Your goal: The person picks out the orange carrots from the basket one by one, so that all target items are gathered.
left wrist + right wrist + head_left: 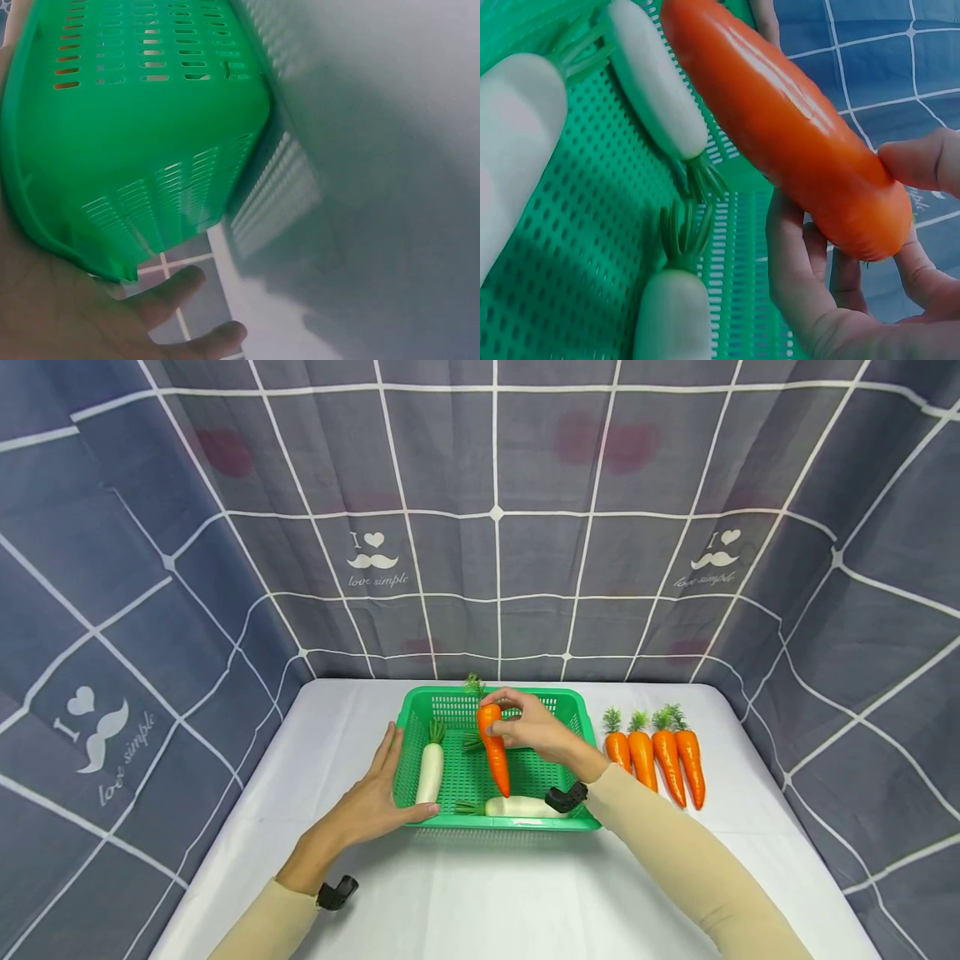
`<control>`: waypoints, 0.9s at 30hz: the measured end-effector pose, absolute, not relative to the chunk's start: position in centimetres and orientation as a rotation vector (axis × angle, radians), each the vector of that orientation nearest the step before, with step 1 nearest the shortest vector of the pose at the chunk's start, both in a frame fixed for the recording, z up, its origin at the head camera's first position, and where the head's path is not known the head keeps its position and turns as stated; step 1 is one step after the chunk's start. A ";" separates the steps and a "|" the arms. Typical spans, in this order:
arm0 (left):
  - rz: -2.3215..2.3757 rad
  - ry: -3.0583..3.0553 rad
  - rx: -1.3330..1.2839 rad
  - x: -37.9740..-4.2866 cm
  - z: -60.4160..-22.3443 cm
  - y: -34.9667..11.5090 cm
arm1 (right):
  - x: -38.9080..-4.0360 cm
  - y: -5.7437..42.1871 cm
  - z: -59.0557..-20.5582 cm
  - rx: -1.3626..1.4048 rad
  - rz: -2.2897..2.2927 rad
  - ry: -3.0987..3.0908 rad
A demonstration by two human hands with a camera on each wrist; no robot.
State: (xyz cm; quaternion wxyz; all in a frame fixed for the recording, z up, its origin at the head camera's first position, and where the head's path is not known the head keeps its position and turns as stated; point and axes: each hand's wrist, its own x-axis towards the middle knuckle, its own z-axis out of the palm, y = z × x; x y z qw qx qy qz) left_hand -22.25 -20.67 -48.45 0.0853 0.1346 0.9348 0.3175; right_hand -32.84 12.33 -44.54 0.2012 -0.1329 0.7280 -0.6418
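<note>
My right hand (536, 727) pinches an orange carrot (492, 747) near its leafy top, tip pointing down, above a green basket (412, 710). The right wrist view shows thumb and fingers on opposite sides of the carrot (795, 127). Inside the basket lie a white radish (431, 772) along the left side and another white radish (521, 807) along the front. A third white radish (673, 315) shows in the right wrist view; in the head view my hand mostly covers it. My left hand (371, 806) rests against the basket's left side, fingers straight and thumb at the front rim.
Several carrots (666, 764) lie in a row on the white tabletop (495, 893), right of the basket, leaves pointing away. Grey checked curtains (540, 552) stand behind the table and at both sides.
</note>
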 end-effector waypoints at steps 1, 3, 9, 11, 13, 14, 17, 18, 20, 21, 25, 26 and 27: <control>0.944 2.789 0.402 -22.2 -48.5 -20.7 | -32.8 12.6 -44.5 -0.374 -1.792 2.039; 0.943 2.790 0.410 -22.2 -48.5 -20.8 | -32.6 13.2 -44.3 -0.375 -1.792 2.049; 0.949 2.799 0.429 -22.2 -48.7 -20.8 | -31.9 15.3 -43.6 -0.417 -1.804 2.067; 0.953 2.801 0.429 -22.3 -48.7 -20.8 | -31.9 16.1 -43.4 -0.433 -1.805 2.071; 0.957 2.799 0.427 -22.3 -48.7 -20.8 | -31.8 17.0 -43.3 -0.440 -1.799 2.082; 0.956 2.798 0.425 -22.3 -48.7 -20.8 | -31.8 17.4 -43.3 -0.441 -1.791 2.097; 0.956 2.794 0.415 -22.3 -48.6 -20.8 | -31.8 18.6 -43.2 -0.436 -1.779 2.141; 0.955 2.794 0.410 -22.3 -48.7 -20.8 | -31.7 19.0 -43.1 -0.429 -1.777 2.159; 0.954 2.796 0.404 -22.2 -48.7 -20.8 | -31.7 19.7 -42.9 -0.414 -1.773 2.193; 0.955 2.797 0.403 -22.2 -48.7 -20.8 | -31.6 20.1 -42.7 -0.404 -1.778 2.199; 0.960 2.805 0.409 -22.3 -48.8 -20.8 | -31.5 21.8 -42.4 -0.368 -1.779 2.250; 0.962 2.806 0.411 -22.3 -48.8 -20.7 | -31.5 22.3 -42.3 -0.360 -1.778 2.265; 0.962 2.808 0.412 -22.3 -48.8 -20.7 | -31.5 22.8 -42.3 -0.353 -1.776 2.279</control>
